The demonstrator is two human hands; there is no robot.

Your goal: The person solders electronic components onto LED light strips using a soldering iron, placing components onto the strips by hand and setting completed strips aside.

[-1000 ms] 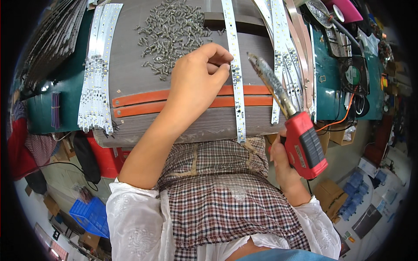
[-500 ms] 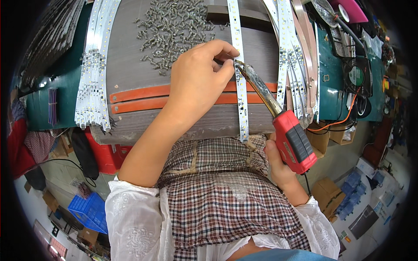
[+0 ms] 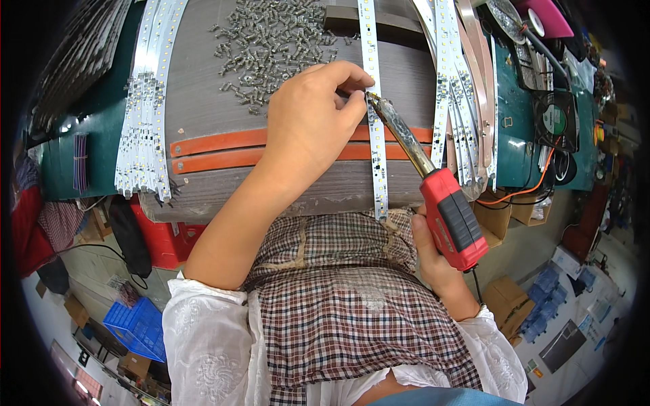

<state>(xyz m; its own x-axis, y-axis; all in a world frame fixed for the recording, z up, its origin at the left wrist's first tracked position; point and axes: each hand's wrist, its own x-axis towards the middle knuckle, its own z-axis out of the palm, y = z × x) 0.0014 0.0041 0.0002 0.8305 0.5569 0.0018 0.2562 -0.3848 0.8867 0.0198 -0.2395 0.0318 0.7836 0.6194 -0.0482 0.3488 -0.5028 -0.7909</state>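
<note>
A narrow white LED strip (image 3: pixel 378 172) runs from the far edge of the work board towards me, its near end at the board's front edge. My left hand (image 3: pixel 315 111) is over the strip's left side, thumb and forefinger closed in a pinch; whatever is between them is too small or hidden to make out. My right hand (image 3: pixel 437 260) grips a red and black soldering iron (image 3: pixel 452 220) from below. The iron's dark tip meets the strip right beside my left fingertips. Small metal-ended parts (image 3: pixel 271 47) lie in a loose heap beyond my left hand.
Two orange strips (image 3: pixel 217 154) cross the grey work board (image 3: pixel 223 193). Bundles of LED strips lie on the left (image 3: pixel 142 128) and right (image 3: pixel 464 108). A dark bar (image 3: pixel 399 30) lies at the back. On the right are a small fan (image 3: pixel 555 120) and an orange cable (image 3: pixel 525 193).
The pinching hand and the iron's tip stay at about the same spot on the strip. The iron's handle has shifted very slightly left and up.
</note>
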